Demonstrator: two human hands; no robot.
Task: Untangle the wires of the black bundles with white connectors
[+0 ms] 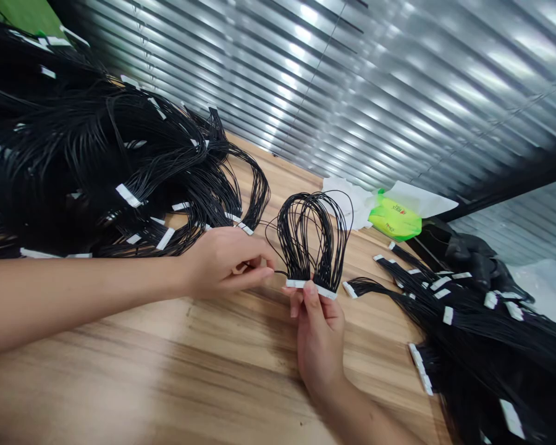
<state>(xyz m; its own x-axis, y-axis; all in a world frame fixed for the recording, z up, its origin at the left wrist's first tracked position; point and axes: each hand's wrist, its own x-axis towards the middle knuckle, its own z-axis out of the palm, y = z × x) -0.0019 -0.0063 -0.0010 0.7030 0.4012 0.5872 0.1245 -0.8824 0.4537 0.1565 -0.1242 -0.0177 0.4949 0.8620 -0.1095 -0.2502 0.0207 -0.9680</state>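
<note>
Loose strand on one loom, both hands pinching.

My left hand (225, 262) is closed, thumb and forefinger nipped on a single wire (269, 246) that bows out from the bundle; forearm lies flat across the table (189, 377). My right hand (319, 334) comes up from below, wrist bent back, thumb pressing the white connector strip (311, 288) and gripping it, so the wire loom (312, 238) stands upright as a loop just above the wood, between my hands. I read this as handling that one strand at the connector; the next move needs a steady right grip and a fine left pinch. Big loom heap (74, 167) is to the left, smaller pile (482, 334) to the right, green packet (393, 219) behind.
</note>
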